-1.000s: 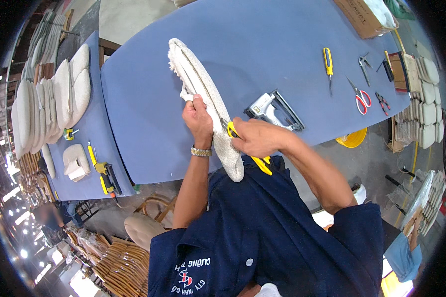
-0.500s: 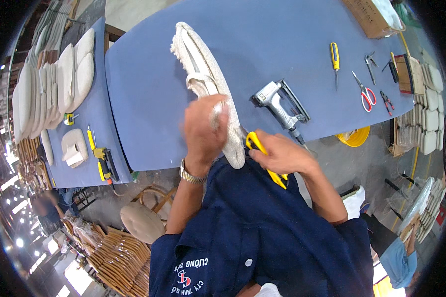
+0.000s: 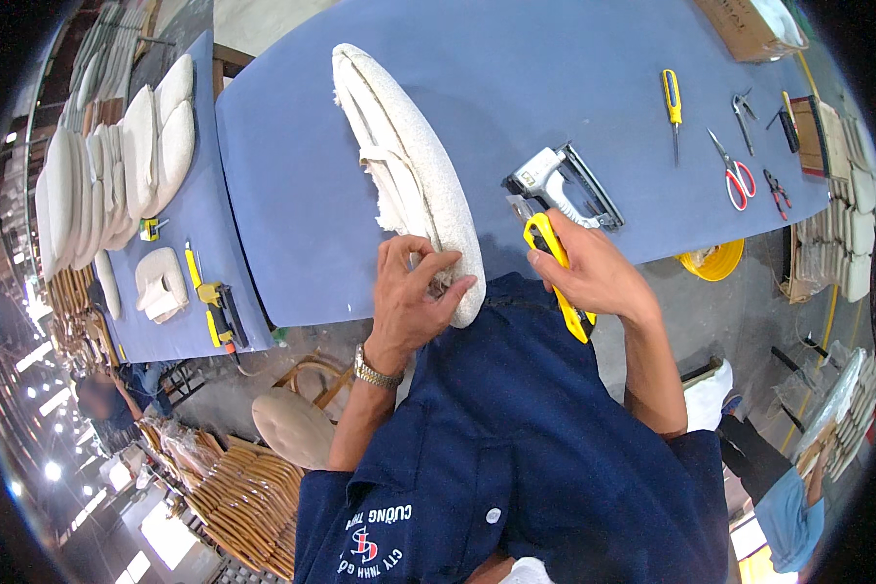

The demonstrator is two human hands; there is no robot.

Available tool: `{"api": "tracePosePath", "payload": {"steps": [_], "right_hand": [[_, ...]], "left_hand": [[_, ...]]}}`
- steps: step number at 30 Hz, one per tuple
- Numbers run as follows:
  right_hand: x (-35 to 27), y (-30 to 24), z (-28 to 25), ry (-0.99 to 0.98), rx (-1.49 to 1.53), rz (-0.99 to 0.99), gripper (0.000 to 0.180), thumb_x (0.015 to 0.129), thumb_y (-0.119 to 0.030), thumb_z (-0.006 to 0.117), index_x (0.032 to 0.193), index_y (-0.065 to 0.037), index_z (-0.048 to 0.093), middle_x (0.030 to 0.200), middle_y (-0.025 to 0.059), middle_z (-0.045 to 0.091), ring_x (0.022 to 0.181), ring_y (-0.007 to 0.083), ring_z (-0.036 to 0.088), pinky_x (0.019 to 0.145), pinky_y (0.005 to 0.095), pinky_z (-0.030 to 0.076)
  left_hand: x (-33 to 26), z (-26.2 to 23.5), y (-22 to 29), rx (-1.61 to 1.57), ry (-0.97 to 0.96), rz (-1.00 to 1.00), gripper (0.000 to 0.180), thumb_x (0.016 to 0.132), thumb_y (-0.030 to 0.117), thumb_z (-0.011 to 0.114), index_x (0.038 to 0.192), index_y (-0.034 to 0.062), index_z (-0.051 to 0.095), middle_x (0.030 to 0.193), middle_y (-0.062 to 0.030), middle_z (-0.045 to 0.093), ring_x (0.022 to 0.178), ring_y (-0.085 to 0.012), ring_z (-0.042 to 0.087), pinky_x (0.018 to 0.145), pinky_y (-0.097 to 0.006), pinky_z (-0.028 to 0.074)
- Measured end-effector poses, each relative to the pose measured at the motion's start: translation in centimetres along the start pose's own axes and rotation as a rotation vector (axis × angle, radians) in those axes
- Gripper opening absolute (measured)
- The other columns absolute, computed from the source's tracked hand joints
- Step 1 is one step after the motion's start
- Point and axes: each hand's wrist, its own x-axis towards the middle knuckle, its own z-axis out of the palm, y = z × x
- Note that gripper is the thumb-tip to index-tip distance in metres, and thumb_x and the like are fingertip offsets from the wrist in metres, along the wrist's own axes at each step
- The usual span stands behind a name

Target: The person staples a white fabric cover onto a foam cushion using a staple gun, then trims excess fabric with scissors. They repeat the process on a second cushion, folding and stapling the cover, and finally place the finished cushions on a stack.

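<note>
A cream upholstered cushion stands on its edge at the near side of the blue table, with its ragged fabric edge and a loose strip facing left. At its near end my left hand is closed, thumb and fingers pinching the fabric edge. My right hand is wrapped around a yellow utility knife. The knife's blade points up and away, apart from the cushion. Just beyond the knife lies a silver staple gun.
On the blue table at right lie a yellow screwdriver, red-handled scissors, pliers and a cardboard box. Stacked cushions and a yellow staple gun occupy the left table. A yellow basin sits below the right edge.
My right hand has drawn the knife away from the cushion, up and to the right. My left hand has shifted down to the cushion's near end, and its fingers have loosened from a fist.
</note>
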Motion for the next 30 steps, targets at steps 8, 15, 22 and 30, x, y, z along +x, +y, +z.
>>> {"api": "tracePosePath", "payload": {"steps": [8, 15, 22, 30], "right_hand": [[1.6, -1.0, 0.5, 0.012, -0.048, -0.078, 0.033, 0.096, -0.030, 0.061, 0.110, -0.002, 0.051, 0.077, 0.0254, 0.063, 0.076, 0.0482, 0.064, 0.069, 0.0552, 0.046], [2.3, -1.7, 1.3, 0.004, -0.148, -0.080, 0.027, 0.097, -0.025, 0.064, 0.101, -0.003, 0.050, 0.070, 0.0138, 0.062, 0.064, 0.0291, 0.066, 0.060, 0.0429, 0.048], [1.8, -1.9, 1.6, -0.048, -0.095, -0.067, 0.032, 0.096, -0.029, 0.061, 0.110, -0.001, 0.051, 0.079, 0.0269, 0.065, 0.078, 0.0489, 0.065, 0.069, 0.0571, 0.046], [2.6, -2.4, 2.7, -0.024, -0.068, -0.066, 0.037, 0.096, -0.033, 0.059, 0.109, 0.000, 0.051, 0.080, 0.0292, 0.066, 0.079, 0.0508, 0.065, 0.071, 0.0597, 0.047]], "left_hand": [[-0.5, 0.1, -0.8, 0.011, 0.154, -0.061, 0.029, 0.081, 0.005, 0.075, 0.108, 0.0028, 0.064, 0.108, -0.0133, 0.061, 0.100, -0.0245, 0.062, 0.087, -0.039, 0.052], [5.5, 1.1, -1.4, 0.262, 0.185, -0.433, 0.036, 0.094, 0.034, 0.071, 0.104, 0.0034, 0.056, 0.082, -0.0151, 0.068, 0.073, -0.0357, 0.068, 0.062, -0.047, 0.050], [6.3, 3.2, -3.2, 0.092, 0.333, -0.340, 0.023, 0.104, 0.024, 0.061, 0.093, 0.0048, 0.053, 0.061, -0.0116, 0.059, 0.055, -0.0252, 0.058, 0.050, -0.040, 0.044], [5.0, 4.1, -2.2, -0.141, 0.546, -0.310, 0.024, 0.103, 0.019, 0.063, 0.093, 0.0010, 0.052, 0.065, -0.0080, 0.056, 0.057, -0.0167, 0.056, 0.052, -0.035, 0.045]]}}
